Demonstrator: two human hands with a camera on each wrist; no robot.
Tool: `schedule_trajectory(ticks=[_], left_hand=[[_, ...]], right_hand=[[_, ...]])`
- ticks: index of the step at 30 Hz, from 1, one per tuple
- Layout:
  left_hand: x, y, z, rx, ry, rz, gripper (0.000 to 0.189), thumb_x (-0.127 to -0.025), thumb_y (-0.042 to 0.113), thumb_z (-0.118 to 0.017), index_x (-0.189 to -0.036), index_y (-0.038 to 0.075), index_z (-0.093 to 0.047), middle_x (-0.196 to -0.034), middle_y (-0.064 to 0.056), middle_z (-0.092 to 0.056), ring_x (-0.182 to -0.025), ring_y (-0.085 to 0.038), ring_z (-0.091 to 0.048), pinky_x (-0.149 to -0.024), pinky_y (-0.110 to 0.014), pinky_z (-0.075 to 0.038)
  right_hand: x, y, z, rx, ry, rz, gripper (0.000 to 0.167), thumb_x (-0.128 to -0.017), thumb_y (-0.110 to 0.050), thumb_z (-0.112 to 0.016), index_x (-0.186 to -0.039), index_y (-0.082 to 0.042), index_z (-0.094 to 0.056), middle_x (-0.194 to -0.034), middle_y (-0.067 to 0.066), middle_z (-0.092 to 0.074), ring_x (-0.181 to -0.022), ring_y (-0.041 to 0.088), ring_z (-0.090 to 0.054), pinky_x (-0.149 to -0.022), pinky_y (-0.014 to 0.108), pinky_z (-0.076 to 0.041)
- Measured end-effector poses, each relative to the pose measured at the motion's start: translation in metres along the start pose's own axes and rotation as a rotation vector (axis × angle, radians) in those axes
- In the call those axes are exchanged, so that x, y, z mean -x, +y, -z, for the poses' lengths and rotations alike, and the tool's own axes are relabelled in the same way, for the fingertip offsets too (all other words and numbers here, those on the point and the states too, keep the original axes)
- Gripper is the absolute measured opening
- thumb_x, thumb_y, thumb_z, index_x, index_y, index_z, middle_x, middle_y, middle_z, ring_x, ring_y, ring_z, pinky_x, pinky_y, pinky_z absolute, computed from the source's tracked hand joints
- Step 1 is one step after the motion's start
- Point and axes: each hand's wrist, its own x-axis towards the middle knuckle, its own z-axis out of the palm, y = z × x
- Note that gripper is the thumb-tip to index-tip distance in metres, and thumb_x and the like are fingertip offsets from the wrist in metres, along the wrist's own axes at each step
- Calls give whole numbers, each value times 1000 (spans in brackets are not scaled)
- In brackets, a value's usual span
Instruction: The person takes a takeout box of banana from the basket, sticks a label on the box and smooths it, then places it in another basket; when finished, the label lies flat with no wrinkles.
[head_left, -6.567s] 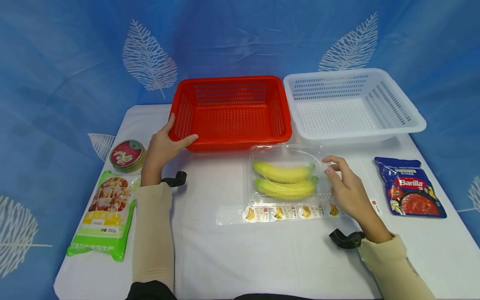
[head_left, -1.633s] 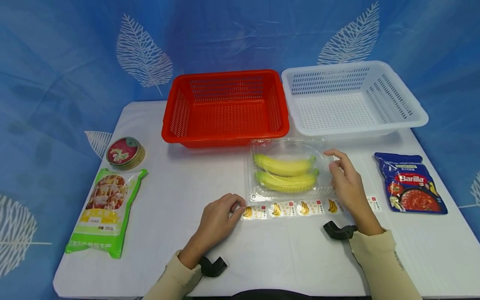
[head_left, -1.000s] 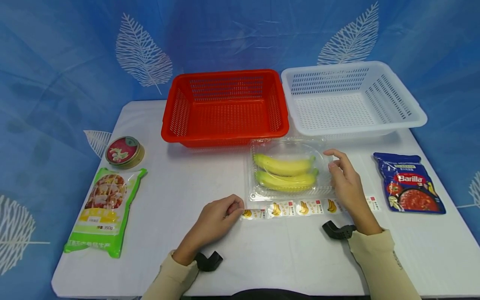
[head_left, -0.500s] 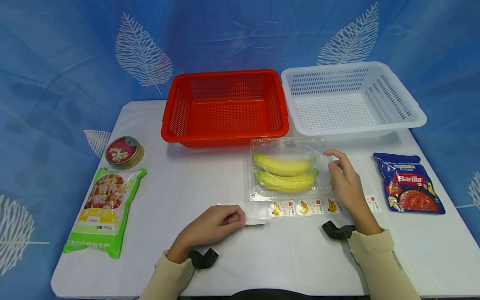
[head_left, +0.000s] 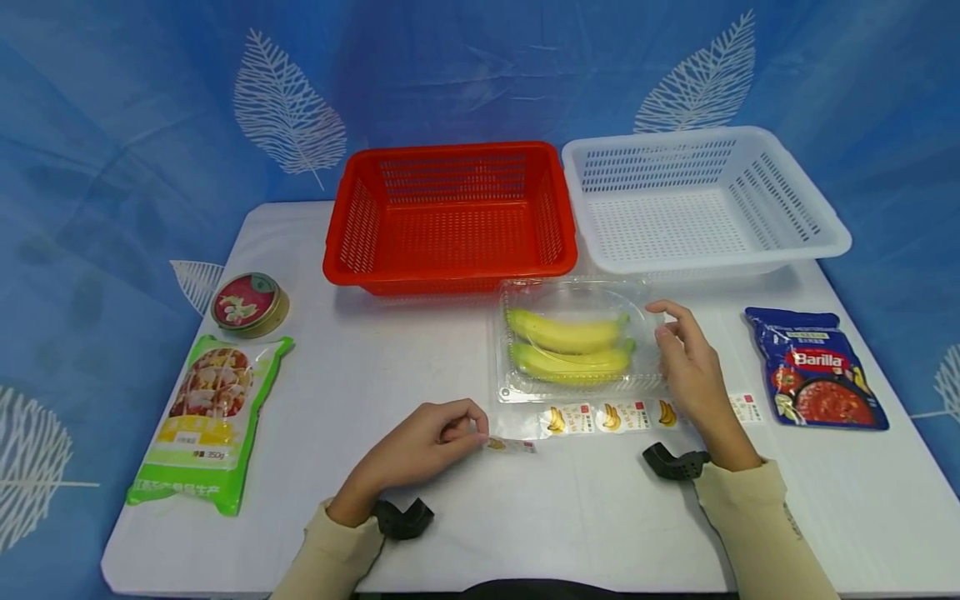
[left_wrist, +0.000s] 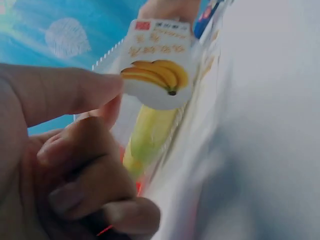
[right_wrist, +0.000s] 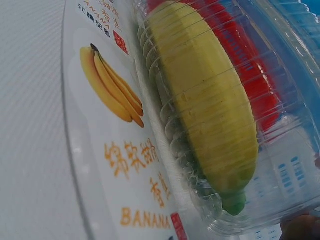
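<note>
My left hand (head_left: 431, 442) pinches a banana sticker (head_left: 512, 446) between thumb and index finger. In the left wrist view the sticker (left_wrist: 157, 65) faces the camera, its banana picture and print showing. On the table the backing strip with more banana stickers (head_left: 567, 419) runs along the front of a clear plastic clamshell box (head_left: 577, 293). Two bananas (head_left: 573, 364) lie inside the closed box. My right hand (head_left: 692, 367) holds the box's right edge with bent index finger and thumb. In the right wrist view a fingertip (right_wrist: 298, 227) shows at the box's corner.
Behind the box stand a red basket (head_left: 450, 279) and a white basket (head_left: 720, 265), side by side. A round tin (head_left: 249, 305) and a green food packet (head_left: 210, 425) lie at the left. A blue Barilla pouch (head_left: 817, 367) lies at the right.
The left hand went from the red basket to the strip's left end, lifted the leftmost sticker off it, and drew slightly left and toward the body. The right hand keeps its place.
</note>
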Motion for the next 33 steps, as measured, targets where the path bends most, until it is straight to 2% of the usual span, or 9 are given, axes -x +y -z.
schedule_trajectory(ticks=[8, 15, 19, 22, 24, 28, 30, 33], left_hand=[[-7, 20, 0, 27, 4, -9, 5, -100, 30, -68, -101, 26, -66, -59, 8, -30, -52, -6, -27, -54, -24, -28], [-15, 44, 2, 48, -5, -99, 7, -97, 24, -73, -100, 25, -66, -57, 5, -30, -52, -8, -26, -54, -25, -28], [-22, 54, 1, 18, -24, -143, 8, -97, 22, -74, -99, 24, -66, -57, 6, -29, -51, -8, -26, -54, -25, -28], [-26, 56, 3, -57, -31, -166, 6, -97, 23, -73, -98, 23, -67, -57, 8, -30, -51, -6, -26, -54, -24, -28], [-26, 54, 5, -151, -15, -170, 6, -96, 23, -73, -97, 23, -67, -56, 11, -30, -50, -4, -26, -53, -23, -29], [-15, 42, 14, -390, 41, -142, 10, -92, 26, -78, -95, 23, -69, -57, 15, -33, -50, 0, -29, -52, -21, -30], [-9, 35, 16, -478, 40, -133, 13, -90, 28, -80, -95, 23, -70, -58, 15, -36, -52, 0, -32, -53, -21, -32], [-2, 27, 16, -562, 18, -106, 20, -88, 32, -82, -100, 21, -71, -63, 14, -43, -56, -1, -38, -56, -23, -36]], right_hand=[[-1, 3, 0, -28, 5, -2, 37, -111, -26, -38, -146, -21, -49, -101, 13, -53, -53, 14, -44, -46, 28, -38], [-1, 1, 0, -33, 3, 8, 36, -111, -24, -40, -146, -21, -50, -102, 13, -54, -53, 14, -44, -46, 28, -39], [-1, 1, 0, -31, 3, 11, 37, -111, -26, -39, -146, -21, -50, -102, 13, -54, -53, 13, -44, -46, 28, -39], [-1, 2, -1, -38, 9, 14, 37, -111, -27, -39, -145, -21, -50, -102, 13, -54, -52, 12, -44, -46, 27, -39], [-2, 2, -3, -44, 4, 16, 37, -111, -27, -39, -146, -20, -50, -102, 13, -54, -52, 13, -44, -46, 27, -39], [-4, 2, -4, -41, -8, 11, 38, -110, -28, -39, -146, -21, -49, -104, 13, -54, -54, 13, -44, -47, 27, -39], [-4, 1, -3, -37, -3, 4, 37, -110, -28, -39, -146, -22, -50, -103, 13, -54, -54, 13, -44, -47, 27, -39], [-3, 2, -3, -39, 4, -7, 37, -111, -28, -39, -145, -23, -50, -104, 13, -53, -54, 13, -43, -47, 27, -38]])
